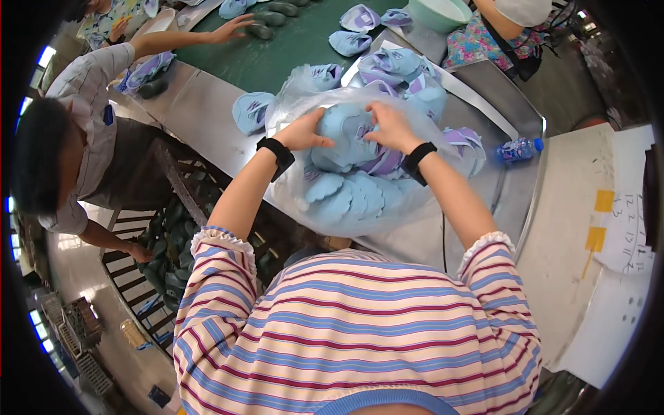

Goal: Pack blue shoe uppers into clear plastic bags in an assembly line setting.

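Note:
A clear plastic bag [332, 223] lies wide-mouthed on the metal table in front of me, filled with light blue and lilac shoe uppers. At its mouth, my left hand [306, 131] and my right hand [393, 128] hold a light blue shoe upper [342, 131] from either side. The fingers of both hands curl around its edges, partly hidden by the fabric. Closer to me, a row of overlapping blue uppers [356, 197] rests inside the bag. Beyond my hands is a loose pile of blue uppers [398, 66].
Left of the bag sits a single blue upper [252, 112]. A green conveyor belt [228, 59] carries dark shoe lasts [259, 30]. A person [90, 131] works at left, beside a slatted cart of lasts [169, 252]. At right is a bottle [519, 150]; another person [491, 38] sits beyond.

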`<action>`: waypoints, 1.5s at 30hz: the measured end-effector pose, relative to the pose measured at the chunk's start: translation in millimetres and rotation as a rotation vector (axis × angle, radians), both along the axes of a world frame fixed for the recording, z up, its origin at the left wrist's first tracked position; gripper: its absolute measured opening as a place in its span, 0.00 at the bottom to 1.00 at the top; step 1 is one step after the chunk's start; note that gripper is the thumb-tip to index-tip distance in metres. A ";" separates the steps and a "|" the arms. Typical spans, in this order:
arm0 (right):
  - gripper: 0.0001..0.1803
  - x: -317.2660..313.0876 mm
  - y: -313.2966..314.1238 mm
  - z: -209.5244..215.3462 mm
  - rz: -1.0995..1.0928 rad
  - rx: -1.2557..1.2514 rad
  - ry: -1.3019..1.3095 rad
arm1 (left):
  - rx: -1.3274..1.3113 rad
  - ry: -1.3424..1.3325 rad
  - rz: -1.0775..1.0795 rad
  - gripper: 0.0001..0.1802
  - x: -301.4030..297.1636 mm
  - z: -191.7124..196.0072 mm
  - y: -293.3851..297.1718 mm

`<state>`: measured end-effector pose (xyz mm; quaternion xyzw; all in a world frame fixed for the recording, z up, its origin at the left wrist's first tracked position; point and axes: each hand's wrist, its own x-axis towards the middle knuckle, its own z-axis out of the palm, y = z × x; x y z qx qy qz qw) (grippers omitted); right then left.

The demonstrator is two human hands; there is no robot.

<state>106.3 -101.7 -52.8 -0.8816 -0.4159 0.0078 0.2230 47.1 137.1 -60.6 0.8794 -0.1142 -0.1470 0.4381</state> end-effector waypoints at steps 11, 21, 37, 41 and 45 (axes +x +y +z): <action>0.38 -44.7 -24.3 6.4 0.002 0.072 -0.022 | 0.368 -0.091 0.051 0.24 -26.0 -37.1 6.3; 0.18 -88.8 -94.7 21.5 0.026 0.479 0.702 | -0.807 0.095 0.279 0.19 -28.5 -1.3 13.3; 0.33 -55.8 -149.0 27.3 -0.365 1.199 1.183 | -0.697 -0.054 0.564 0.18 -35.3 10.7 16.8; 0.38 -74.0 -142.6 64.6 -0.333 1.284 1.148 | -0.981 0.061 0.484 0.19 -30.4 49.4 5.4; 0.37 -78.1 -120.6 52.4 -0.077 1.326 1.181 | -1.164 0.034 0.548 0.18 17.1 83.7 -35.3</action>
